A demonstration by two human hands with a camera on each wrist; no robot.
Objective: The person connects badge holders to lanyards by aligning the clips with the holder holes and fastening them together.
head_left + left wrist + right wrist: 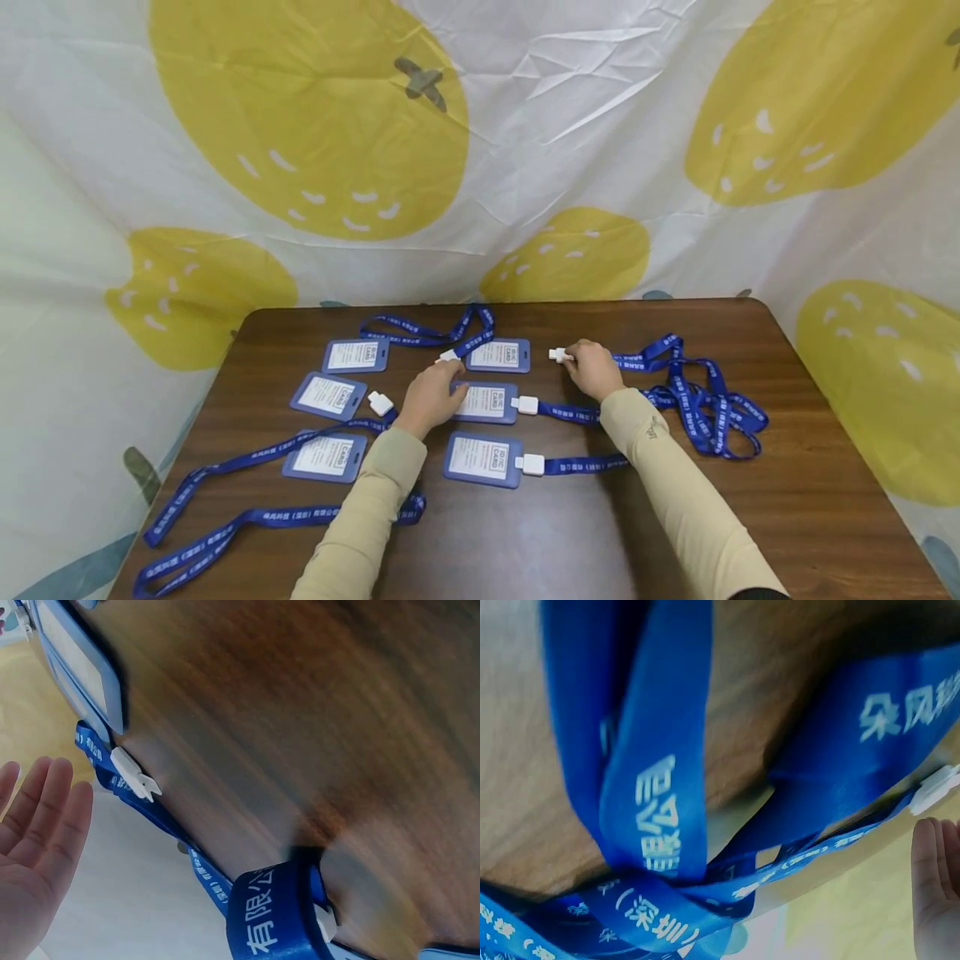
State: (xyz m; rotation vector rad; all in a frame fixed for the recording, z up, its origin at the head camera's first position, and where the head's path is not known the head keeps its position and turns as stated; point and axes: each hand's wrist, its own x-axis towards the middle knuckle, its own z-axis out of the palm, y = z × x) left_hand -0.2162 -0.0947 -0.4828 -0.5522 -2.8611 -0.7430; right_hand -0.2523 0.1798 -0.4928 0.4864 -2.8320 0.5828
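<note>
My left hand [433,398] hovers by the middle card holder [487,402] of the right column, fingers extended; its palm shows in the left wrist view. Just beyond its fingertips lies a white lanyard clip [448,357] beside the upper card holder [502,356]. With my right hand [594,369] I pinch another white clip [557,355], on a blue lanyard [637,362] that trails right. In the right wrist view that clip [934,789] appears just past the fingertips, the grip partly cut off. A gap separates it from the upper card holder.
Card holders [327,395] form a left column, with blue lanyards [258,456] running to the lower left. A loose clip [380,403] lies between columns. Two right-column holders meet clips [532,464]. Tangled lanyards [697,417] lie right. A patterned curtain [585,158] hangs behind the table [525,550].
</note>
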